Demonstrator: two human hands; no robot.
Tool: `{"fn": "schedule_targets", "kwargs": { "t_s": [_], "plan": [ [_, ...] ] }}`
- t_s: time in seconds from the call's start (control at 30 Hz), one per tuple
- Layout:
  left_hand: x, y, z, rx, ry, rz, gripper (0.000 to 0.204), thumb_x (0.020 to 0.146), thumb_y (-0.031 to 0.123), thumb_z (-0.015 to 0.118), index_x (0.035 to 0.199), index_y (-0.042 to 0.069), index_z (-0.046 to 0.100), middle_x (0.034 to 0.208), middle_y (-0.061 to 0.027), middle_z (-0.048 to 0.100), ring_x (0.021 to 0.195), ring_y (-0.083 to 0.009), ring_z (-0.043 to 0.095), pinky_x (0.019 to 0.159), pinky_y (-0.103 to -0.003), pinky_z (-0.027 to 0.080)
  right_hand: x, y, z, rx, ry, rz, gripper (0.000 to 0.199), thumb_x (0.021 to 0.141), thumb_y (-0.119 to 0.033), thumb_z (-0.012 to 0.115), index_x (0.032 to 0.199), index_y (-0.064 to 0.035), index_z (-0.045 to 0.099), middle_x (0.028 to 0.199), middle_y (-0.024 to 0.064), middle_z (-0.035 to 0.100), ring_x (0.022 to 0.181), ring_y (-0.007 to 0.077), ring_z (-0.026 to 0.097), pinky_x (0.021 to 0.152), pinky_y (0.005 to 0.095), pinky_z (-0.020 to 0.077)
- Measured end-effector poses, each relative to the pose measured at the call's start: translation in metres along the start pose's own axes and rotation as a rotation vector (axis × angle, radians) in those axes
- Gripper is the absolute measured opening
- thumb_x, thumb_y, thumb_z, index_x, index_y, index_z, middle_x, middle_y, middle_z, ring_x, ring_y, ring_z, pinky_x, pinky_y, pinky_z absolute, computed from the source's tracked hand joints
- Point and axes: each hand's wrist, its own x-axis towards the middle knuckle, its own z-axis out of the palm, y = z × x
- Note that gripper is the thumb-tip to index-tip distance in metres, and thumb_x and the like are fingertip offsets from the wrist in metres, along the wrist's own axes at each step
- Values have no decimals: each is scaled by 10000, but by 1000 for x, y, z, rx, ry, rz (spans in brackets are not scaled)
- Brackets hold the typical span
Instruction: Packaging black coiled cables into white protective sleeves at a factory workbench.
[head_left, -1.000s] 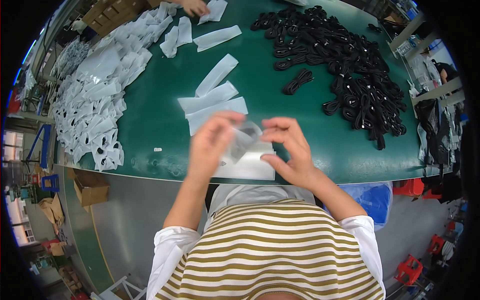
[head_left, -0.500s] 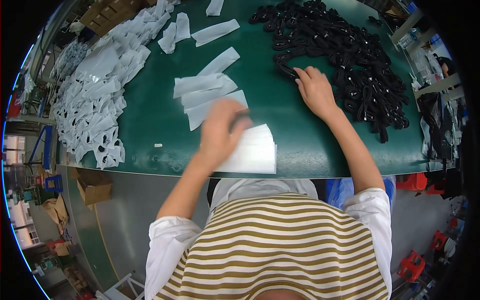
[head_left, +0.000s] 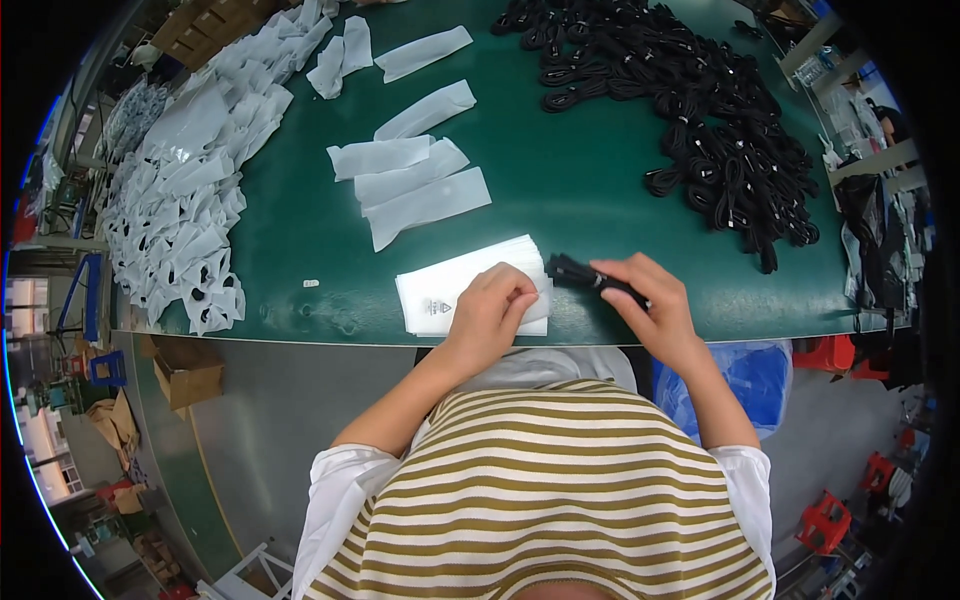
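At the table's near edge lies a fanned stack of flat white bags [head_left: 425,290]. My left hand [head_left: 492,308] rests on the stack's right part, thumb and fingers closed together at the edge of the top bag. Just right of it, my right hand [head_left: 655,303] grips a coiled black cable [head_left: 572,270], its looped end pointing toward the stack's right side. Beyond the stack lie several loose, filled-looking white bags [head_left: 430,205], apart from both hands.
A large heap of white bags [head_left: 190,190] covers the left side of the green table [head_left: 570,190]. Coiled black cables [head_left: 735,150] are piled at the far right. A small white piece [head_left: 311,284] lies left of the stack. Below the table are a cardboard box [head_left: 190,375] and a blue-lined bin [head_left: 735,385].
My right hand has come from the cable pile toward me, bringing one coiled cable. My left hand has left the loose bags and moved down onto the stack, closing at its right edge.
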Motion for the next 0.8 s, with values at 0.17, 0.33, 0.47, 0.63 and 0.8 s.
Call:
{"fn": "schedule_targets", "kwargs": {
  "t_s": [0.17,0.33,0.47,0.63,0.8],
  "plan": [
    [1,3,1,-201,46,-46,103,840,-39,672,871,12,589,922,-102,621,782,-253,582,727,-335,477,-14,-13,-6,-73,-127,107,257,859,-38,688,1116,-35,701,833,87,617,701,208,590,641,294,456],
    [5,11,0,-26,10,231,126,820,-35,682,875,35,593,976,-89,630,893,-260,576,796,-344,469,-15,-2,8,237,-223,284,269,861,-10,684,1128,-45,698,868,73,623,738,198,602,707,299,483],
    [8,17,-6,38,49,244,147,805,-25,693,881,47,590,1017,-82,629,966,-271,561,842,-365,453,-13,1,20,432,-204,363,306,868,7,673,1171,-32,667,1024,101,608,795,191,606,747,305,502],
    [14,18,-21,-15,86,201,140,818,-9,694,888,47,586,1034,-101,626,992,-251,561,878,-369,452,5,-12,36,313,-33,-19,321,892,34,633,1211,0,621,1196,126,530,869,169,600,776,287,506],
    [23,8,-50,-438,195,-9,59,930,85,637,944,33,613,1104,-109,643,1079,-222,580,945,-358,464,16,-4,44,370,181,37,267,915,48,590,1175,11,634,1164,109,533,853,149,600,754,267,499]
  ]
}}
